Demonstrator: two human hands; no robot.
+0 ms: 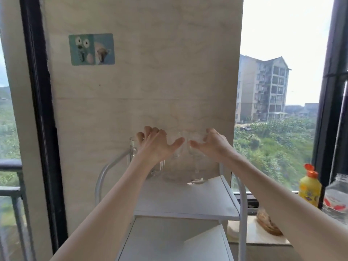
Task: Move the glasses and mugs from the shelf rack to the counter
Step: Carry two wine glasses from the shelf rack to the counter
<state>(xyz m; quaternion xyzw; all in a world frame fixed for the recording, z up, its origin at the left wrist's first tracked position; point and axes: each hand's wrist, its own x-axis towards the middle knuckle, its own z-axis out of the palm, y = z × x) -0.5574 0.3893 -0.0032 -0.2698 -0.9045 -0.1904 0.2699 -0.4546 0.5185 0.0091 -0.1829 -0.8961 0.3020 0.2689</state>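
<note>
Three clear glass pieces stand at the back of the top shelf (188, 200) of a white rack. A glass mug (132, 147) with a handle is on the left, and my left hand (156, 146) partly hides it. A stemmed glass (174, 174) stands in the middle. A second stemmed glass (196, 172) stands on the right. My left hand hovers over the mug and the middle glass, with curled fingers and the thumb spread. My right hand (212, 144) curls around the right glass's bowl with the thumb out in front. Both stemmed glasses' bases rest on the shelf.
The rack stands against a marble-patterned wall panel (143, 81), with a lower shelf (169, 242) below. On the window sill (263, 238) to the right are a yellow bottle (309, 187) with an orange cap, a glass jar (337, 198) and a woven dish (267, 221). Dark window frames flank the panel.
</note>
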